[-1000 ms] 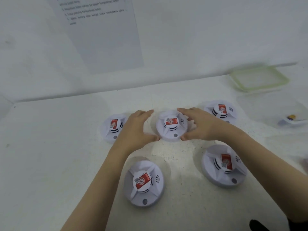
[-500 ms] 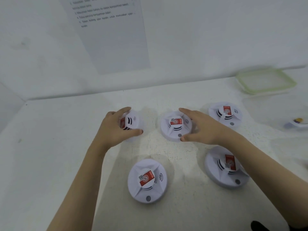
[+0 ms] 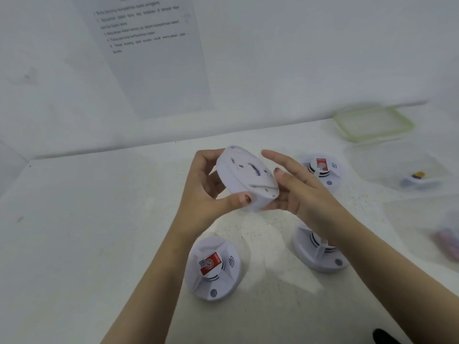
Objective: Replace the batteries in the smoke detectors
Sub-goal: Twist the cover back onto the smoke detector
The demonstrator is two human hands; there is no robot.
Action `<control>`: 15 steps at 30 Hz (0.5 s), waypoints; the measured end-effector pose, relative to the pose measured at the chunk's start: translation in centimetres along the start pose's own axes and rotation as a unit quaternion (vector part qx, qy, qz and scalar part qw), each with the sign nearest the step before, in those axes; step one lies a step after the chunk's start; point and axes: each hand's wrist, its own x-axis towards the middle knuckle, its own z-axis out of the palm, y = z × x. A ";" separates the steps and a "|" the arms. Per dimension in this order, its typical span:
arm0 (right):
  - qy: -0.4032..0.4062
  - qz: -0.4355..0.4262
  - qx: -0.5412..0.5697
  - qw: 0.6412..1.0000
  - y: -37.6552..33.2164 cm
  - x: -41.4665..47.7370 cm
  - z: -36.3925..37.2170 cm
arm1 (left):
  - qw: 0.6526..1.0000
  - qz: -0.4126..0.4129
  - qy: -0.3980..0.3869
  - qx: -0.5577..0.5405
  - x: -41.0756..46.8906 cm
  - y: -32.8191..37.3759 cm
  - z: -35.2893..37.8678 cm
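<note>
A white round smoke detector (image 3: 244,181) is held above the table, tilted with its flat back toward me. My left hand (image 3: 211,192) grips its left rim, thumb on the near edge. My right hand (image 3: 298,192) holds its right side, thumb on the back and fingers beneath. Three more detectors with red labels sit on the table: one in front (image 3: 213,268), one at the right (image 3: 315,254) partly hidden by my right forearm, one farther right (image 3: 323,170). A small battery (image 3: 418,175) lies in a clear container (image 3: 397,157).
A green-rimmed lid (image 3: 372,124) lies at the back right against the wall. A printed instruction sheet (image 3: 154,58) hangs on the wall. A blurred pinkish object (image 3: 447,242) sits at the right edge. White table surface (image 3: 87,232) stretches to the left.
My left hand has lifted the left detector off the table and turned it back side up. My right hand left the middle detector and took hold of the lifted one.
</note>
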 end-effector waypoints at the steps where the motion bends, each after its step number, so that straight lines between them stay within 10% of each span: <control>1: -0.005 0.002 -0.002 1.000 -0.1 -0.2 -0.1 | 1.000 0.000 -0.006 0.007 -0.1 0.0 0.2; 15: -0.006 0.013 -0.054 0.998 0.9 -2.4 -1.3 | 0.996 -0.040 -0.057 0.050 -2.8 -1.9 1.5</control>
